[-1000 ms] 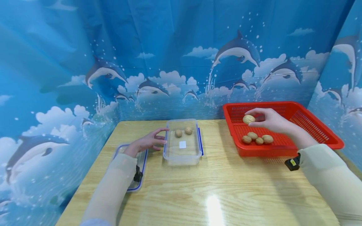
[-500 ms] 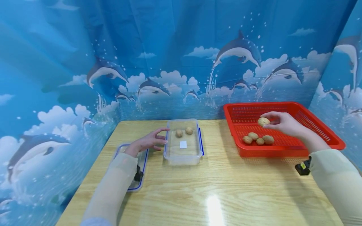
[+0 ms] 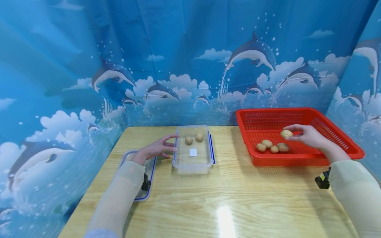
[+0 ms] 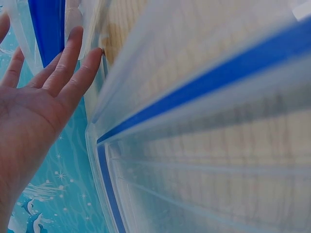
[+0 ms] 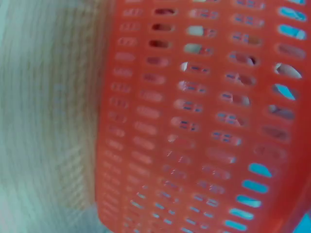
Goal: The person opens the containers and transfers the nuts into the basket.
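The right hand (image 3: 309,136) pinches a walnut (image 3: 286,134) between thumb and fingertips, above the red basket (image 3: 291,161) at the tabletop's (image 3: 181,205) far right corner. Four loose walnuts (image 3: 267,143) lie near the basket's front left corner. The left hand (image 3: 157,147), fingers spread, holds nothing beside the clear container's (image 3: 193,164) left edge. Since the earlier frames, the pinched walnut has moved right and lower.
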A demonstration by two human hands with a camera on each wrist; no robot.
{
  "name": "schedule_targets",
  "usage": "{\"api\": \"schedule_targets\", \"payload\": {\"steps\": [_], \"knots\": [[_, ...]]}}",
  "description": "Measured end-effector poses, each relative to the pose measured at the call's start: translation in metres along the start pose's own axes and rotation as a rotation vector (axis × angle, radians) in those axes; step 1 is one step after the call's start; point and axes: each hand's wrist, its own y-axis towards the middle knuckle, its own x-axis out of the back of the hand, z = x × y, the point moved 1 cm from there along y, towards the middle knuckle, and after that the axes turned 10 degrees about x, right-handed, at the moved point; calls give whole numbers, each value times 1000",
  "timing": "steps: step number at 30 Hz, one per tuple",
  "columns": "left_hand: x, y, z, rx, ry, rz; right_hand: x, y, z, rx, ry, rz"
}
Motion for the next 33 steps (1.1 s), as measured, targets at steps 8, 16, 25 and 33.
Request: {"api": "schedule_targets", "payload": {"steps": [8, 16, 25, 33], "knots": [[0, -1, -1, 2, -5, 1, 1, 2, -23, -42, -41, 65], [0, -1, -1, 9, -13, -3, 4, 2, -37, -48, -86, 112], [1, -1, -1, 10, -14, 3, 2, 6, -45, -51, -88, 177], [0, -1, 0, -2, -20, 12, 0, 7, -47, -56, -103, 208]]}}
